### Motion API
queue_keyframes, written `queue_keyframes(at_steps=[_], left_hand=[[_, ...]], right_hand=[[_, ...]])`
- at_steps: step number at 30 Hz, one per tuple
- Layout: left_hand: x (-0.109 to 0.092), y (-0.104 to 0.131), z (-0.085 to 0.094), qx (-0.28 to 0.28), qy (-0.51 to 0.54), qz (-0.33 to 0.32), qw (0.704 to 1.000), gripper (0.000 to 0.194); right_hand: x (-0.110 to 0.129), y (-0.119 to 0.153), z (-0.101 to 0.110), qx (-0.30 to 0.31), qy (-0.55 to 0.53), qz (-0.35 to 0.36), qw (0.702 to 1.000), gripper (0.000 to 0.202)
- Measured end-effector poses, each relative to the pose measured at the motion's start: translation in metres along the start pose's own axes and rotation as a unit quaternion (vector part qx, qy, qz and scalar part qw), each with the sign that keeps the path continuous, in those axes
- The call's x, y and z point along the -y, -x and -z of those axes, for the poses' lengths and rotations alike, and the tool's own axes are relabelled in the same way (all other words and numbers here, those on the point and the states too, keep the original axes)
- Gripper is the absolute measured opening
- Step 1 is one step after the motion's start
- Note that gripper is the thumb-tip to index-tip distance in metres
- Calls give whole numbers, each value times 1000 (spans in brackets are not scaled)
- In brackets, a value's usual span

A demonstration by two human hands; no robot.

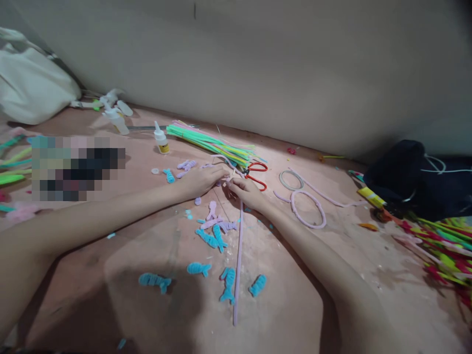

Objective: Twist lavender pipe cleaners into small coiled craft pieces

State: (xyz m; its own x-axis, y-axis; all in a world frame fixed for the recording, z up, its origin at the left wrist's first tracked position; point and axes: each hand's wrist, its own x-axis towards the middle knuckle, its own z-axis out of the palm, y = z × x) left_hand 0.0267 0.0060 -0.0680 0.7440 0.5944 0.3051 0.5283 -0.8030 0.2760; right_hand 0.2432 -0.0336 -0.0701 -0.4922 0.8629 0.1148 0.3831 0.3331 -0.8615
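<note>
My left hand (208,179) and my right hand (245,189) are close together near the middle of the view, both with bent fingers. Between their fingertips is a lilac pipe cleaner (239,265), one length of which runs down toward me over the table. Another lilac length curves above my left hand. Red-handled scissors (258,185) lie just beyond my right hand. Below my hands are several blue fish shapes (198,268) and lilac fish shapes (212,210).
A bundle of green pipe cleaners (206,142) and a glue bottle (161,140) stand behind. To the right lie a lilac ring (309,210), a grey ring (291,180) and a dark bag (409,177). At far left sits a white bag (35,83).
</note>
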Motion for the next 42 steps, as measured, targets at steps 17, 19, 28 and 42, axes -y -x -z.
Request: queue_keyframes(at_steps=[17,19,28,42], left_hand=[[7,2,-2,36,-30,45,998,20],[6,3,-1,31,-31,49,998,22],[2,10,3,-10,-37,57,998,26],[3,4,-2,-28,32,74,996,31]], right_hand=[[1,-7,3,-2,21,18,1000,46],[-1,-9,3,0,20,20,1000,45],[-2,-11,5,4,65,68,996,44],[6,0,-10,-41,272,118,954,31]])
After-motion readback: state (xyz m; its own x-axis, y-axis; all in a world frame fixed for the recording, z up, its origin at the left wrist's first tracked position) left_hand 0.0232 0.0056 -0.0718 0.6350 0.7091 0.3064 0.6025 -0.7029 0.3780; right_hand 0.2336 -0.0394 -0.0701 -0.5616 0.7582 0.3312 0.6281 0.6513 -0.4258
